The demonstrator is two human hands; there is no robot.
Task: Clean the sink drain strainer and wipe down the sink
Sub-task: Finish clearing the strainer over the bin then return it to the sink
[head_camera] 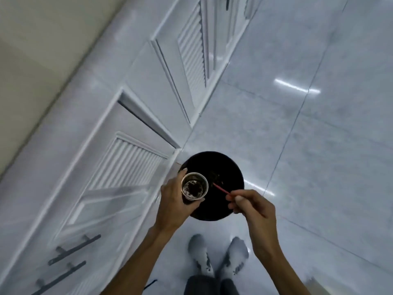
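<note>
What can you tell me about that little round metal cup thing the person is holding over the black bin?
The strainer is a small, cup-shaped basket that looks like metal, with a bright round rim and a perforated bottom. Dark, wet-looking debris clings inside it. The left hand grips it around its side, open end facing up at the camera, above the left part of the black bin. The right hand holds a thin red stick whose tip points toward the strainer's rim without clearly touching it.

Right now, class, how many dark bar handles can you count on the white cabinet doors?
3. Two lie together at lower left, upper handle and lower handle, on the nearest cabinet door. A third handle shows partly at the top edge. Others may lie out of frame.
</note>
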